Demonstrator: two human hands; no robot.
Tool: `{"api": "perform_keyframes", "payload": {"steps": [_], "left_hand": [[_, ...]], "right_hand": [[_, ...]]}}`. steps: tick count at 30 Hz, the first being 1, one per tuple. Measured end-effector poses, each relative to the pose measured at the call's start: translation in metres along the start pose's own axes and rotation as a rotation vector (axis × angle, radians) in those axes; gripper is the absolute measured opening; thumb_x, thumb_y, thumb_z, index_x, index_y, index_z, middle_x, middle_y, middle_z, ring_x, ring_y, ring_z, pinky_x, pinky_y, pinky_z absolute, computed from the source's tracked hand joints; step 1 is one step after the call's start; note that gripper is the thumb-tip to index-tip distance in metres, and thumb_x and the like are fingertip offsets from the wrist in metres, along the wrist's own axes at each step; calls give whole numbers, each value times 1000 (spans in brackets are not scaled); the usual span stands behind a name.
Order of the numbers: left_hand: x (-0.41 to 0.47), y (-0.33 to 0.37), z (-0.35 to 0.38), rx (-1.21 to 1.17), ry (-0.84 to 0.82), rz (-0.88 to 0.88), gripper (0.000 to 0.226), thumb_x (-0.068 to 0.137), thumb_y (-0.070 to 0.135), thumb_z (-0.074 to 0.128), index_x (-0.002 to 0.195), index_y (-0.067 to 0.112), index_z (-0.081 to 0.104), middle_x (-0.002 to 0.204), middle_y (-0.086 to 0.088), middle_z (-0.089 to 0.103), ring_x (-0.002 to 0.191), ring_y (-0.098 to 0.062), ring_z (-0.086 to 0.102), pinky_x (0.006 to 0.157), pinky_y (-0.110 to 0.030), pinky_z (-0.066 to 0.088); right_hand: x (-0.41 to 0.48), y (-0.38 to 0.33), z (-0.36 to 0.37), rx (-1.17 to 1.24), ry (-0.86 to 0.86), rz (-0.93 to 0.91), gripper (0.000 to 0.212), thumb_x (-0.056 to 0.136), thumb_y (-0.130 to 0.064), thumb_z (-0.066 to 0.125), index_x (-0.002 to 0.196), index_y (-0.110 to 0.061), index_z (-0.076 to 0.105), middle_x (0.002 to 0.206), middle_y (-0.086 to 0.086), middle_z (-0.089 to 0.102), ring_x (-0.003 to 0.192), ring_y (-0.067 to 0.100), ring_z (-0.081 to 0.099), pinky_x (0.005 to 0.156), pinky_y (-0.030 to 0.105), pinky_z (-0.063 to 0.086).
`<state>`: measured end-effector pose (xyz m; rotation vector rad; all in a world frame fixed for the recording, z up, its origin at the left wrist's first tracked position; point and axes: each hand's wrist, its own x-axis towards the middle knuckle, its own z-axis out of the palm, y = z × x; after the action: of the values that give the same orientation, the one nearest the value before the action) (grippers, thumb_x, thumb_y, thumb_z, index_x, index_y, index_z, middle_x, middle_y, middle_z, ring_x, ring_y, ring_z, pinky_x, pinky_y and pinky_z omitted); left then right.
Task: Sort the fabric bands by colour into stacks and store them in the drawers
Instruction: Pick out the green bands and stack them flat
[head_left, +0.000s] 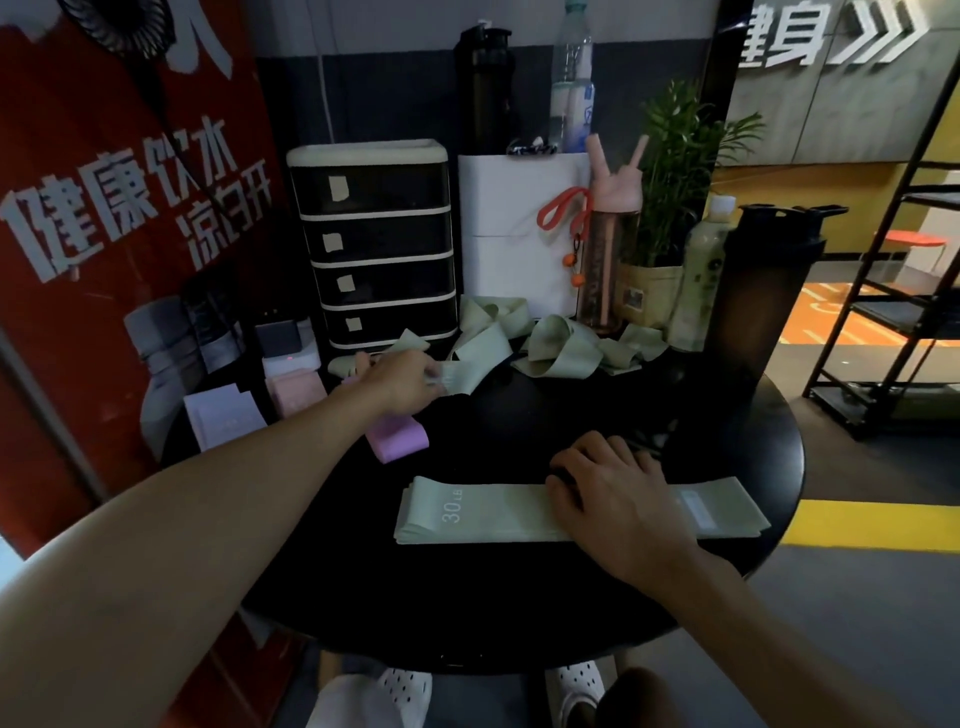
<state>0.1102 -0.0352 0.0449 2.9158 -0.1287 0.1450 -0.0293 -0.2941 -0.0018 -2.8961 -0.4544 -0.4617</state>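
A flat stack of light green bands (483, 512) marked "30 LB" lies on the black round table (519, 613) in front of me. My right hand (610, 491) rests on its middle, fingers spread and slightly bent. My left hand (402, 382) reaches to the back and grips a loose green band (467, 364). More loose green bands (566, 348) lie tangled behind. A purple band (397, 439) sits just under my left wrist. A lilac stack (223, 418) and a pink stack (298, 392) lie at the left. The black drawer unit (376, 244) stands behind, all drawers closed.
A white box (519, 234), several bottles (608, 260), a potted plant (670, 208) and a dark shaker (758, 291) line the table's back and right. A red banner (104, 208) stands at the left. A black rack (893, 312) stands on the floor at the right.
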Motion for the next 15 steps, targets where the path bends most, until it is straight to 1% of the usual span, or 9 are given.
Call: {"api": "perform_keyframes", "payload": {"steps": [2,3,4,6,8,10,12,14,15], "left_hand": [[-4,5,-1,-28,89,13,36,94,40,59,128,28,62,128,6,62,128,-20,50,100,-35,19],[-6,7,-3,-69,143,27,34,93,38,61,125,26,65,127,6,63,127,-20,52,103,-34,21],[-8,9,-6,-123,201,47,29,92,34,63,119,24,68,123,6,65,123,-19,54,106,-34,24],[-12,14,-15,-209,295,102,15,91,27,66,103,21,73,108,8,66,111,-18,59,106,-38,31],[-15,20,-26,-276,372,173,9,89,16,67,91,17,75,93,8,65,98,-20,63,96,-37,43],[-19,27,-41,-302,429,248,10,87,7,66,89,11,76,92,1,67,91,-19,63,83,-26,44],[-22,33,-56,-291,455,331,13,88,2,65,93,7,75,97,-3,68,91,-15,63,81,-19,42],[-28,41,-71,-292,470,421,15,89,-1,63,96,7,74,98,-2,69,90,-11,64,82,-14,43],[-33,45,-79,-307,473,454,16,89,-2,62,96,7,73,96,1,68,88,-4,63,81,-9,43]], "right_hand": [[0,0,0,4,-1,-1,39,99,-48,31,124,-32,56,121,-11,50,112,13,46,96,33,34],[0,0,0,6,-3,0,39,99,-48,31,124,-32,56,121,-11,50,113,13,46,96,33,34],[-1,0,-1,8,-3,1,39,99,-47,31,124,-32,56,121,-11,50,113,13,46,97,33,34],[-1,-1,-1,8,-6,3,39,100,-47,30,124,-32,56,121,-11,49,113,13,46,97,33,33],[-2,-1,-2,7,-8,4,39,100,-48,30,125,-32,56,122,-11,49,113,13,45,97,33,33],[-3,-1,-2,9,-4,4,39,100,-48,30,125,-32,56,122,-10,49,113,13,46,97,33,34],[-3,-1,-3,16,-4,4,39,100,-48,30,125,-32,55,123,-10,49,114,13,45,97,33,34],[-3,-1,-5,28,-14,4,40,100,-48,29,126,-32,54,124,-10,48,115,13,44,98,32,33],[-3,-2,-6,31,-17,4,39,100,-48,29,126,-32,54,125,-10,48,116,13,44,98,32,33]]}}
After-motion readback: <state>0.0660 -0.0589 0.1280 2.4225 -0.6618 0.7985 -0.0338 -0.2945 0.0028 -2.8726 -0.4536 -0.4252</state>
